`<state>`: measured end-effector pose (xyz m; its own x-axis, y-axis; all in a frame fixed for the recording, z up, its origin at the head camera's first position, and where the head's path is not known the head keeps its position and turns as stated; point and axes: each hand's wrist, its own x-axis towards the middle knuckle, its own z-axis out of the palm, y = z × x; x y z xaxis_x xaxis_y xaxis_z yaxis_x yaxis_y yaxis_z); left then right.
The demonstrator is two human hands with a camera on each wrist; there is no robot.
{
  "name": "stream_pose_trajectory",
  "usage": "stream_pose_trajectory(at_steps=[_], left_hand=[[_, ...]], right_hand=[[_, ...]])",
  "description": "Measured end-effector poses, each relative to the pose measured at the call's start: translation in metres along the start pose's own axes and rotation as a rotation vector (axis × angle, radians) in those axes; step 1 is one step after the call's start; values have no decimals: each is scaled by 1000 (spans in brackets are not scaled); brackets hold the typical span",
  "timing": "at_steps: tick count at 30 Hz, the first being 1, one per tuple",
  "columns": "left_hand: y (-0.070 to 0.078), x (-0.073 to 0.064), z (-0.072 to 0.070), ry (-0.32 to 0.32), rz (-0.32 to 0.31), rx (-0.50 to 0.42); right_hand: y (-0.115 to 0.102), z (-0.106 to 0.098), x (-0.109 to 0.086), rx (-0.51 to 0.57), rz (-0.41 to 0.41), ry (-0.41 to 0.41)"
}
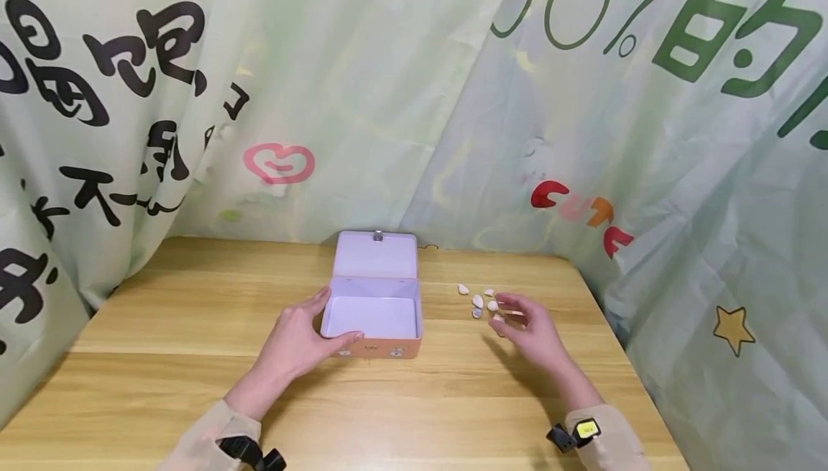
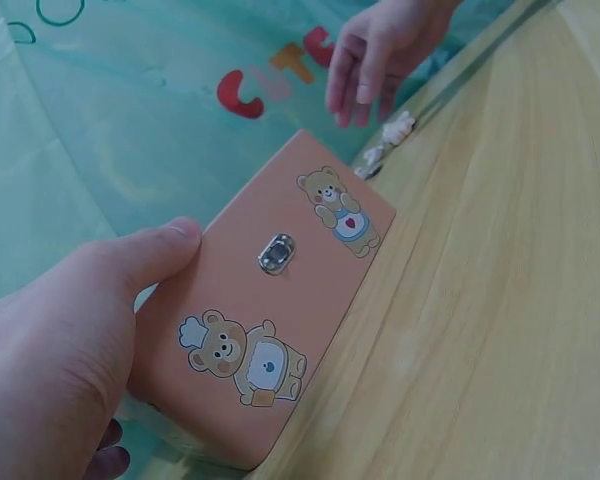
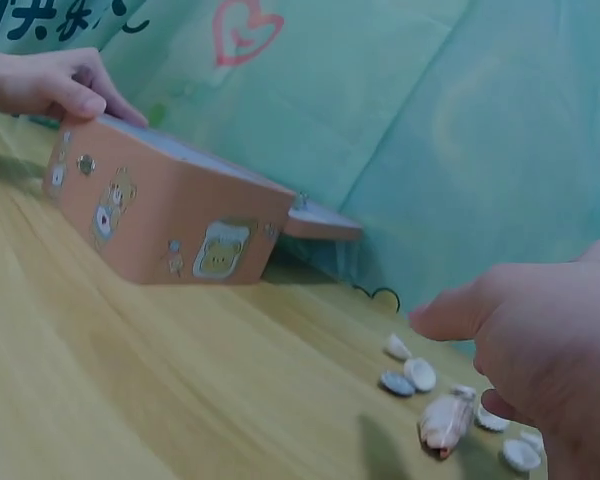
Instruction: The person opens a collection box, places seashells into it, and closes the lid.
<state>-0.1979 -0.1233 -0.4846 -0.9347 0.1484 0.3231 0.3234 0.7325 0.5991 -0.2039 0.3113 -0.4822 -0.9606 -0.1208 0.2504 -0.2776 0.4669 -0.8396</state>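
Observation:
A tin box (image 1: 388,349), orange outside with bear pictures and lilac inside, stands with its lid (image 1: 376,257) tipped back. My left hand (image 1: 297,334) holds its near left corner, thumb over the front rim and fingers along the left side. Several small shells (image 3: 420,375) lie to the right of the box. Just over them is my right hand (image 1: 533,331), fingers loosely bent and thumb apart, nothing gripped between them. A larger pinkish shell (image 3: 447,425) lies on the table beneath this hand, close to its fingertips. The box's inside shows only its bare lilac floor.
The wooden table (image 1: 213,377) carries the box and shells. Behind it and along both sides hang pale green printed curtains (image 1: 362,97). The metal clasp (image 2: 277,254) sits on the box front. Dark straps with small devices (image 1: 576,433) circle both sleeves.

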Motion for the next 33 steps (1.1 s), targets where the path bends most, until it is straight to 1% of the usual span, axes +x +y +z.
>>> stream_pose_trajectory(at_steps=[4,10,18,20,25,28,33], left_hand=[[0,0,-1,0,-4,-10],[-1,0,-2,-2,-9,-18],[-1,0,-2,2,-18,-20],[-1,0,-2,-6,-29,-26],[0,1,-1,-19,-29,-31],[0,1,-1,-14,-23,-28],[-1,0,0,-1,-13,-30]], right_hand=[[10,1,-5,-61,-20,8],[20,4,-7,-143,-60,54],[28,9,-9,-213,-49,81],[31,10,-9,-229,-54,80],[33,9,-8,-271,-61,55],[33,10,-7,-296,-63,23],[32,12,-3,-311,-106,-7]])
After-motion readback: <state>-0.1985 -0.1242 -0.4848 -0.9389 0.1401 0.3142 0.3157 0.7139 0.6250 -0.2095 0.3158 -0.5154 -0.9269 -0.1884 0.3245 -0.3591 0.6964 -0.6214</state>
